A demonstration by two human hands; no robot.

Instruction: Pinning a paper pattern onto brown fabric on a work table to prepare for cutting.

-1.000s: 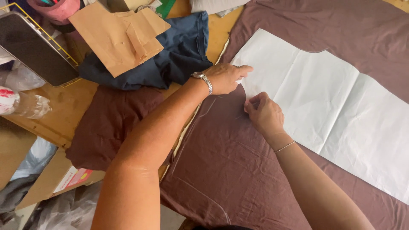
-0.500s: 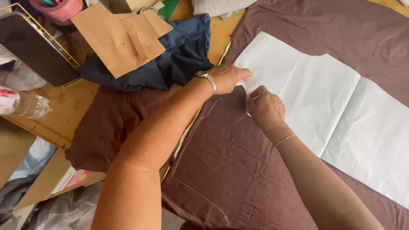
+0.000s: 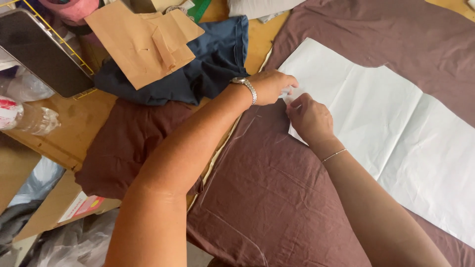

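A white paper pattern piece lies flat on brown fabric spread over the table. My left hand, with a metal watch at the wrist, presses down on the paper's near-left corner. Right beside it my right hand, wearing a thin bracelet, has its fingers pinched at the paper's edge. Something small sits between those fingertips, too hidden to name.
A navy cloth with tan paper pieces on it lies at the upper left. A dark tablet leans in a yellow wire rack. A plastic bottle lies on the wooden table edge. More brown fabric hangs off it.
My right hand has slid up along the paper's edge toward the corner, closing in on my left hand. The left hand has stayed on the corner.
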